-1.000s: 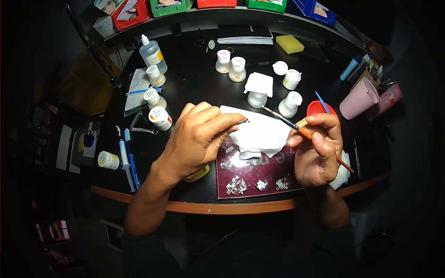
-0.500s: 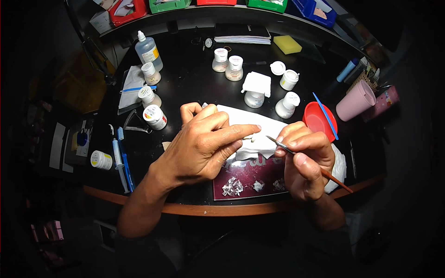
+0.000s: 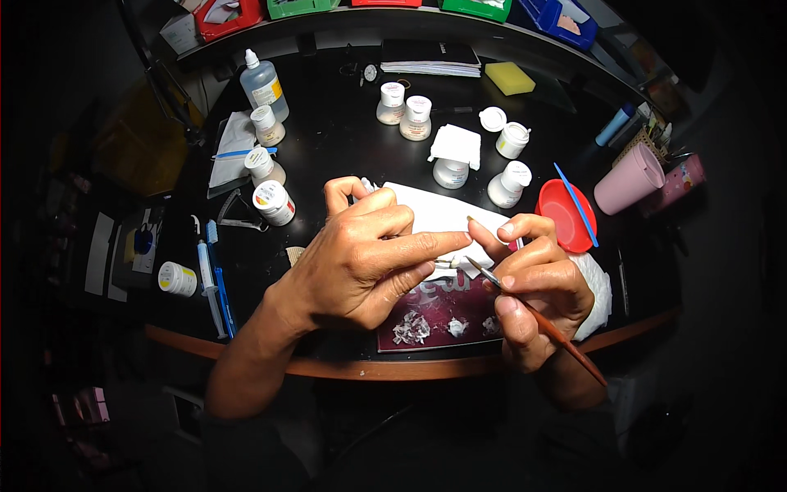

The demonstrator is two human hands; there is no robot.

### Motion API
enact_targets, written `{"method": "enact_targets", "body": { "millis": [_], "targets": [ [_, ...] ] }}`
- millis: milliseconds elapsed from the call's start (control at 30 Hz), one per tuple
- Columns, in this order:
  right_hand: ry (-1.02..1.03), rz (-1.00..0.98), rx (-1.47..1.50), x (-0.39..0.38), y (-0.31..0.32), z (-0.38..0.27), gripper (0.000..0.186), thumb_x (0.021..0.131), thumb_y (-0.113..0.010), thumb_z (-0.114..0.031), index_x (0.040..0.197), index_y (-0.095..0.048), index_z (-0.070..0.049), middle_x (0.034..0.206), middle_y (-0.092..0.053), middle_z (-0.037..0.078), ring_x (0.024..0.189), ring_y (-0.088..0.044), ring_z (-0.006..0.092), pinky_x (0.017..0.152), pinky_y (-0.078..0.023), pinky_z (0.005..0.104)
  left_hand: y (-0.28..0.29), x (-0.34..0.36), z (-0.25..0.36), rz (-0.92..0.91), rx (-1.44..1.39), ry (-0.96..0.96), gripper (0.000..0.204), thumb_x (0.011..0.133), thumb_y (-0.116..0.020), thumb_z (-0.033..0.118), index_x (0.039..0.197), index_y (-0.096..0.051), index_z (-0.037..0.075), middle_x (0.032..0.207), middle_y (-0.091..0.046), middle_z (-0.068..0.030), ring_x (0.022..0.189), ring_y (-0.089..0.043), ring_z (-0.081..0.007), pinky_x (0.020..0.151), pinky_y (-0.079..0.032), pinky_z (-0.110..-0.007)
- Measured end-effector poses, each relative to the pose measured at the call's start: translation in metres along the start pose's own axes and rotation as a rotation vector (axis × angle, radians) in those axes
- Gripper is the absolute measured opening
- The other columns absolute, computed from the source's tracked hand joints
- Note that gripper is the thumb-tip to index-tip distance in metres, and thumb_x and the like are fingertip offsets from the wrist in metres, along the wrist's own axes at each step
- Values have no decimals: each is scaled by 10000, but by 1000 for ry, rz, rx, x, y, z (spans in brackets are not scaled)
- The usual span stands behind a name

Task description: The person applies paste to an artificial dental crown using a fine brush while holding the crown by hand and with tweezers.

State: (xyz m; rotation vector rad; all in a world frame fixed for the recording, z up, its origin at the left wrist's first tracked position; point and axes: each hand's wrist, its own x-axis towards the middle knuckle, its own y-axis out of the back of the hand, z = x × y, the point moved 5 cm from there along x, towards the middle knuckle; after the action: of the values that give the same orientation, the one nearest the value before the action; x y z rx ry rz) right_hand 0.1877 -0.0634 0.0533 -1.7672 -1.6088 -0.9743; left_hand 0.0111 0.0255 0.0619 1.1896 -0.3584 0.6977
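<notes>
My left hand is closed, its index finger stretched toward the right. Beside its thumb tip is a small pale piece, too small to name. My right hand grips a thin brush with a brown handle, its dark tip pointing up and left near that piece. The right index finger reaches to the left index fingertip; whether they touch I cannot tell. Under both hands lie white paper and a dark red plate with clumps of white material on it. The left palm is hidden.
Several lidded jars stand around, one draped with white tissue. A red bowl with a blue stick and a pink cup stand right. Left are a clear bottle and a syringe. A yellow sponge lies at the back.
My right hand has turned; its index finger now stretches up to the left index fingertip. The brush tip has moved slightly left and down, and its handle end has swung downward.
</notes>
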Motion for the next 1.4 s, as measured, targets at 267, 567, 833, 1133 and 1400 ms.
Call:
{"method": "enact_targets", "body": {
  "millis": [267,567,833,1133,1400],
  "targets": [
    [25,-51,-8,-1,-5,-1,216,774,-606,18,990,-626,22,814,-609,133,1061,-546,309,986,-550,523,0,-2,-1,-13,-19,-13,371,843,-672,194,1192,-770,113,673,-441,9,697,-463,-173,799,-252,-386],
    [150,-58,-165,1,-7,-9,262,706,-701,67,955,-665,-6,845,-668,112,1012,-618,320,909,-619,460,1,-1,-1,25,-72,-50,326,815,-711,193,1132,-780,159,663,-505,31,677,-479,-159,804,-260,-396],
    [198,-99,-201,2,-9,-12,290,706,-748,79,974,-680,-9,858,-673,107,1008,-615,313,917,-631,496,1,-1,-2,32,-95,-56,290,831,-708,197,1109,-782,161,656,-494,24,669,-464,-163,796,-257,-394],
    [191,-102,-196,0,-9,-11,275,704,-753,80,957,-689,-8,859,-675,107,1014,-613,315,931,-625,500,0,-1,-2,-21,-66,-47,376,852,-623,236,1161,-776,87,667,-461,7,695,-480,-171,814,-262,-388],
    [181,-111,-191,1,-9,-11,280,697,-754,83,956,-691,-4,861,-675,108,1014,-613,317,937,-621,500,2,-1,0,-11,-61,-50,353,857,-624,221,1143,-778,81,666,-458,7,685,-468,-167,798,-255,-389]
  ]
}}
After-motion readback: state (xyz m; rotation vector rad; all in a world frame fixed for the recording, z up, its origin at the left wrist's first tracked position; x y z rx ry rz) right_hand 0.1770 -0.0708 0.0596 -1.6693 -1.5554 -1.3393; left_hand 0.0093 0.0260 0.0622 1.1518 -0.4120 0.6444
